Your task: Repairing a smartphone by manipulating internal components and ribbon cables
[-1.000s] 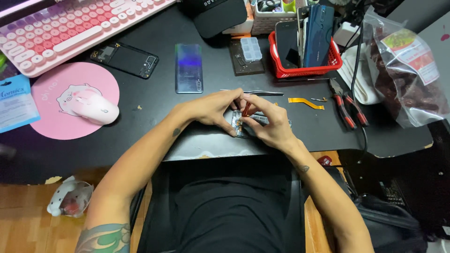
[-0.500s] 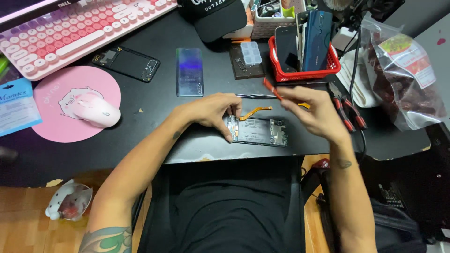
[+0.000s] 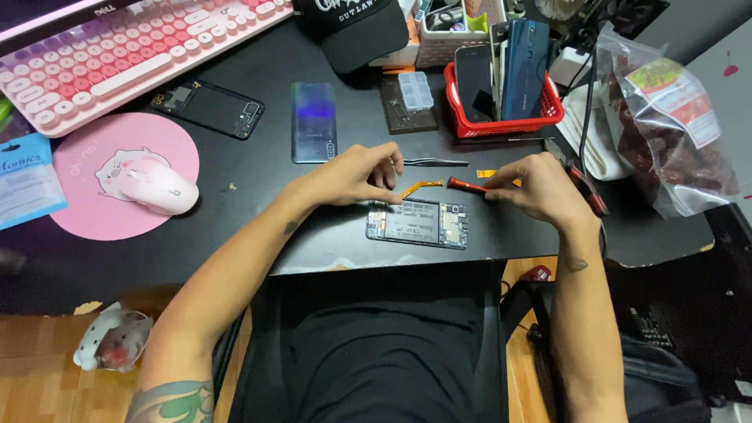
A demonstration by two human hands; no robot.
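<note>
The opened phone [image 3: 417,223] lies flat near the front edge of the black table [image 3: 258,180], its back removed and its inner parts facing up, straight ahead of you; at its 12 o'clock an orange flex cable [image 3: 421,186] curves across the table; your left hand [image 3: 356,174] rests at the phone's 10 o'clock, fingers curled down with the tips touching the phone's upper left corner and the near end of the cable; your right hand [image 3: 539,188] sits at the phone's 2 o'clock, closed around a red-handled screwdriver [image 3: 468,185] whose tip points toward 9 o'clock, just beside the cable's far end; above the cable, at 12 o'clock, a pair of metal tweezers [image 3: 436,163] lies flat; farther out at 11 o'clock lies a blue-purple phone back cover [image 3: 313,122], and beyond it at 10 o'clock a dark phone frame [image 3: 207,107]; at 12 o'clock stands a small clear parts box [image 3: 415,91] on a dark mat, and at 1 o'clock a red basket [image 3: 501,124] holds several phones upright; at 9 o'clock a pink mouse [image 3: 155,185] sits on a round pink pad [image 3: 86,211]; a pink keyboard [image 3: 117,55] lies at 10 o'clock; a plastic bag [image 3: 674,125] rests at 3 o'clock.
</note>
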